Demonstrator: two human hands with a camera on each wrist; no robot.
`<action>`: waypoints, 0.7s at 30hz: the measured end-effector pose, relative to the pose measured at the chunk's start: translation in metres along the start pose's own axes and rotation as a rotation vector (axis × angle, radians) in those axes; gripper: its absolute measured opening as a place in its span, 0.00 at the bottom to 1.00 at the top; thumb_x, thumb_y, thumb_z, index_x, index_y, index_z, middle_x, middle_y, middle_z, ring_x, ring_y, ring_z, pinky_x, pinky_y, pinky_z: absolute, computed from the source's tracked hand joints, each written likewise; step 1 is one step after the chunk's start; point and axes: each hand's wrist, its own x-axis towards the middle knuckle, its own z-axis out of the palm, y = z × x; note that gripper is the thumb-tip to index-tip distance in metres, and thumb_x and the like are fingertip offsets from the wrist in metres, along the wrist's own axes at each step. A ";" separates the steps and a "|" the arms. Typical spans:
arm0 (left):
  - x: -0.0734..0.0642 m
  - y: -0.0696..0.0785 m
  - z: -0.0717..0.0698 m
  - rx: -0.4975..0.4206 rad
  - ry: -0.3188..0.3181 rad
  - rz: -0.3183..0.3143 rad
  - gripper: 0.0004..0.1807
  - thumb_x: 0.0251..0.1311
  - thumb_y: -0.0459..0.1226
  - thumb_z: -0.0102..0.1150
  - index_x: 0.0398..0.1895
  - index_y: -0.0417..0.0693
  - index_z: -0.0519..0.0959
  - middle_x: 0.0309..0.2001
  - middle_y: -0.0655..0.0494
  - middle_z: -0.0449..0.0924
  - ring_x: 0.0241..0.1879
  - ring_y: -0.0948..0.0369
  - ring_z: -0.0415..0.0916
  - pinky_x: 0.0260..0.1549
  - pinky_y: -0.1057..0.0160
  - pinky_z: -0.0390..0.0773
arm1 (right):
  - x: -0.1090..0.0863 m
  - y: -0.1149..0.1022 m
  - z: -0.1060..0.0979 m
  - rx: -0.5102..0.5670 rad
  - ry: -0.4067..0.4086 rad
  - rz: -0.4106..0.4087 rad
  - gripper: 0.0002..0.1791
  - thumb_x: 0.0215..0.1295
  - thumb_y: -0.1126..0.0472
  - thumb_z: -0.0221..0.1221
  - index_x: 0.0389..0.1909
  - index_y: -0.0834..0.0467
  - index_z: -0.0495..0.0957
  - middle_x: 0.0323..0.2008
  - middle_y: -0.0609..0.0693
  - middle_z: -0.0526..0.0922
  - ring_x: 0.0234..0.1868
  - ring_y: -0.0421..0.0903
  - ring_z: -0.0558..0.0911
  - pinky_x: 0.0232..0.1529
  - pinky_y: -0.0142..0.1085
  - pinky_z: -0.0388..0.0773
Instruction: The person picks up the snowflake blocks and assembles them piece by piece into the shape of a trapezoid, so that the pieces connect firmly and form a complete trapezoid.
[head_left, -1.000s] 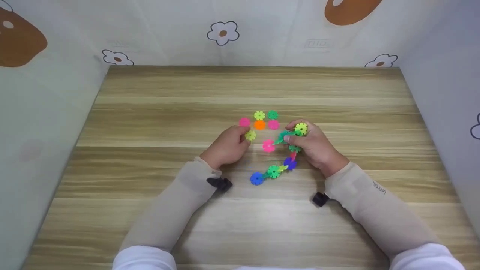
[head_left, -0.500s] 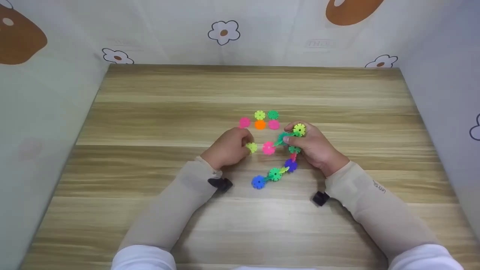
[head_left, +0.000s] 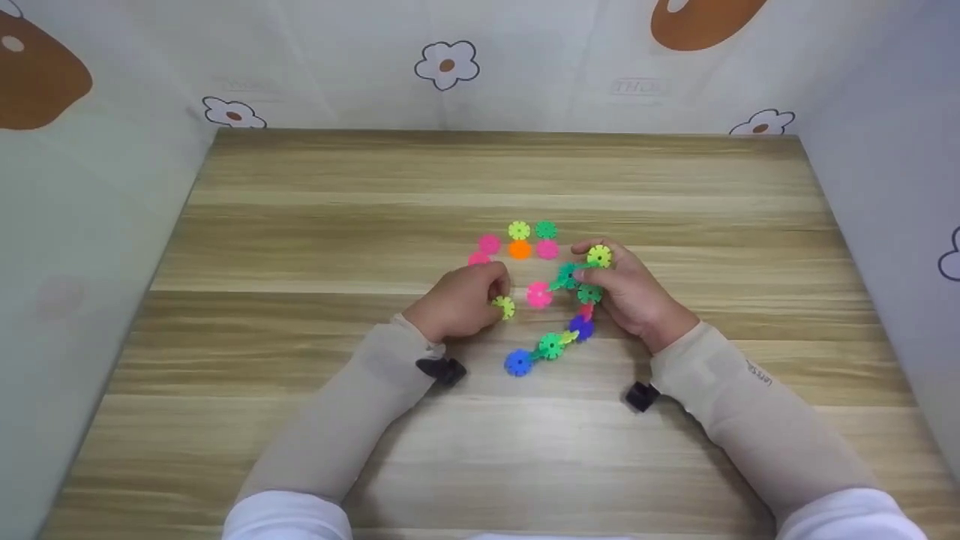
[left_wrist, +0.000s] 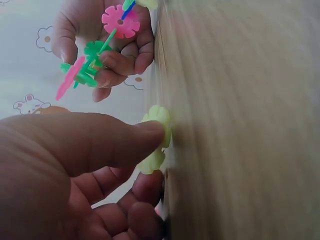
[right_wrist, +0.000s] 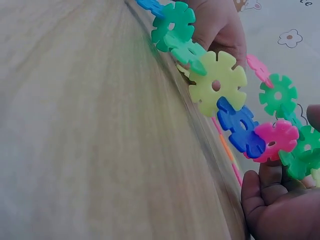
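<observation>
My left hand (head_left: 459,301) pinches a yellow notched snowflake disc (head_left: 508,308) between thumb and fingers, low over the table. The same yellow disc (left_wrist: 153,162) stands edge-on under the thumb in the left wrist view. On the right, my right hand (head_left: 636,294) holds a chain of interlocked snowflake discs (head_left: 551,346) by its green discs, near a yellow one. One arm of the chain ends in a pink disc (head_left: 538,295), pointing toward the left hand. Its other arm curves toward me through a dark blue disc (head_left: 580,328) to a blue end disc (head_left: 519,363).
Loose discs lie beyond the hands: a yellow (head_left: 519,230), a green (head_left: 546,229), an orange (head_left: 520,250) and several pink ones (head_left: 547,249). One pink disc (head_left: 478,259) is partly covered by the left hand. Patterned walls border the wooden table (head_left: 360,180).
My left hand has drawn the yellow disc away from the loose discs, toward me. A pink disc beside that hand has come into sight. The right hand and chain have shifted only slightly.
</observation>
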 end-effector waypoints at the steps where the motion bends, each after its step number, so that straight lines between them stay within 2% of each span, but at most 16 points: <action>1: 0.000 0.000 0.000 -0.018 0.001 0.004 0.11 0.63 0.28 0.62 0.43 0.50 0.75 0.38 0.54 0.74 0.39 0.53 0.72 0.40 0.58 0.72 | 0.000 0.000 0.000 0.004 0.001 -0.002 0.21 0.68 0.73 0.58 0.61 0.68 0.69 0.38 0.47 0.77 0.37 0.39 0.79 0.42 0.28 0.79; 4: -0.001 0.000 0.001 -0.102 0.018 0.037 0.10 0.64 0.28 0.60 0.43 0.50 0.75 0.37 0.54 0.74 0.39 0.54 0.72 0.40 0.59 0.73 | 0.000 0.001 -0.001 0.004 0.006 -0.005 0.17 0.69 0.72 0.61 0.57 0.67 0.72 0.38 0.47 0.79 0.37 0.39 0.80 0.42 0.29 0.80; 8: -0.001 0.000 0.003 -0.225 0.072 0.121 0.07 0.67 0.28 0.58 0.43 0.47 0.76 0.36 0.54 0.75 0.37 0.56 0.72 0.38 0.61 0.74 | 0.001 0.002 -0.001 0.000 0.009 -0.014 0.11 0.69 0.71 0.63 0.50 0.63 0.78 0.36 0.47 0.81 0.36 0.39 0.82 0.41 0.29 0.81; 12: 0.000 0.000 0.004 -0.275 0.122 0.175 0.04 0.68 0.29 0.58 0.41 0.46 0.77 0.34 0.54 0.75 0.34 0.57 0.71 0.36 0.62 0.74 | 0.001 0.002 0.000 0.002 0.018 -0.028 0.09 0.69 0.73 0.61 0.45 0.58 0.81 0.34 0.46 0.81 0.34 0.39 0.81 0.39 0.28 0.81; 21: 0.000 0.001 0.005 -0.284 0.153 0.156 0.04 0.68 0.31 0.61 0.37 0.50 0.76 0.32 0.54 0.76 0.32 0.58 0.71 0.33 0.63 0.73 | 0.002 0.003 -0.002 0.024 0.045 -0.038 0.06 0.71 0.71 0.62 0.43 0.57 0.82 0.34 0.46 0.82 0.34 0.40 0.80 0.38 0.28 0.81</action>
